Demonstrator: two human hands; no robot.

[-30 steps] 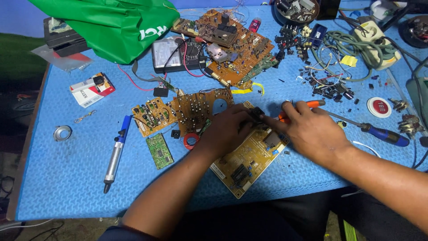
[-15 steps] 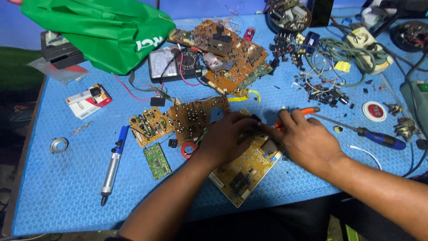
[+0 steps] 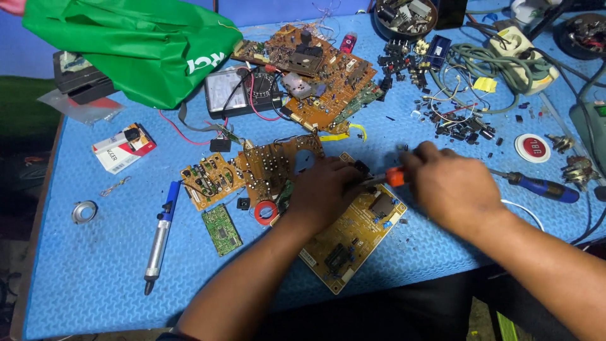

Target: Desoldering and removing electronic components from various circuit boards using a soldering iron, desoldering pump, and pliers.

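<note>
Head view. The yellow circuit board point(image 3: 353, 237) lay flat on the blue foam mat point(image 3: 95, 265), turned cornerwise, its long axis running from near-left up to far-right; every place below is given from that board.

The left hand point(image 3: 325, 192) rested palm down on the board's far-left part, fingers pressed flat, pinning it; whether anything was pinched under them could not be told. The right hand point(image 3: 451, 186) sat just off the board's far-right corner, closed around an orange-handled tool point(image 3: 392, 177). The tool's dark shaft pointed left toward the left fingertips, roughly across the board's long axis, its tip at the far edge by a black component. The right hand was the working hand; the left was nearer the board's middle.

Left of the board: a red tape roll point(image 3: 266, 211) touching the left wrist area, a small green board point(image 3: 221, 229), a blue desoldering pump point(image 3: 160, 237) well apart. Beyond it: brown circuit boards point(image 3: 252, 170), a multimeter point(image 3: 243, 95), a green bag point(image 3: 132, 44). Right of it: a blue-handled screwdriver point(image 3: 543, 187), loose parts beyond it.

Room: cluttered far side, bare mat nearer the left.
</note>
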